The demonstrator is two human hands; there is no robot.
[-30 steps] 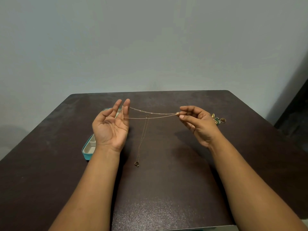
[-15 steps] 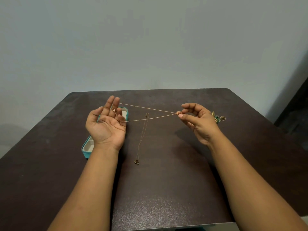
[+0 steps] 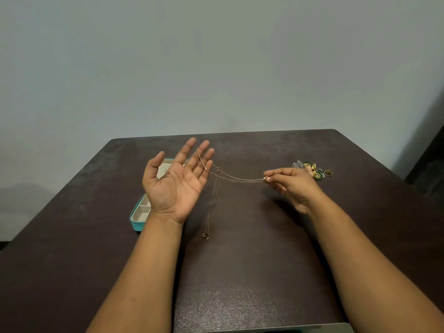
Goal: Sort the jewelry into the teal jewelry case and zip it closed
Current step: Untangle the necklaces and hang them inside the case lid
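The right hand (image 3: pixel 292 186) pinches one end of a thin gold chain (image 3: pixel 236 178) between thumb and fingertips; its other fingers are curled. From the pinch the chain runs in a shallow sag to the left hand (image 3: pixel 176 182), where it drapes over the fingers (image 3: pixel 204 162). That hand is raised palm-up, with fingers straight and spread wide, gripping nothing. A second thin chain (image 3: pixel 211 203) hangs from the first near the left fingers, reaching down to a small pendant (image 3: pixel 205 235) close to the dark brown table (image 3: pixel 264 272).

The teal jewelry case (image 3: pixel 138 218) lies open on the table behind the left hand, its pale compartments showing. A cluster of jewelry (image 3: pixel 311 169) and a ring (image 3: pixel 328 173) lie beyond the right hand, well apart from the case.
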